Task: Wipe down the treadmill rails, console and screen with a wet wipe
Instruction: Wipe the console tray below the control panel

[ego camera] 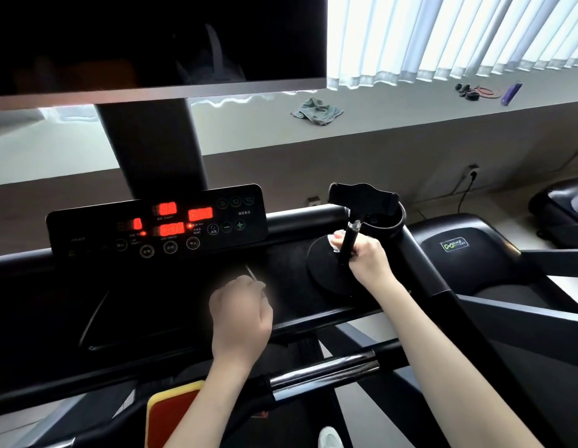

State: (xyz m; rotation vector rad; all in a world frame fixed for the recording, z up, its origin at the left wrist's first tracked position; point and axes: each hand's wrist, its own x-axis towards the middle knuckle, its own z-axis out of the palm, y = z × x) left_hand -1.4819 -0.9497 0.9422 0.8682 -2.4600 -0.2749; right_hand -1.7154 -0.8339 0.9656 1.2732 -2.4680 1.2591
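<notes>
The black treadmill console (158, 227) shows red lit digits, with a dark screen (152, 40) above it. On the console's right tray stands a black phone holder (349, 244) with a round base. My right hand (366, 257) grips its pole, and a bit of white wipe shows at the fingers. My left hand (240, 315) hovers closed over the console tray, pinching a small white edge that may be a wipe. A chrome handrail grip (323, 370) runs below my arms.
A cup holder ring (395, 221) sits behind the phone holder. A red and yellow stop pad (174, 412) is low in front. On the window ledge lie a grey cloth (318, 110) and a purple bottle (511, 93). Another treadmill (455, 247) stands right.
</notes>
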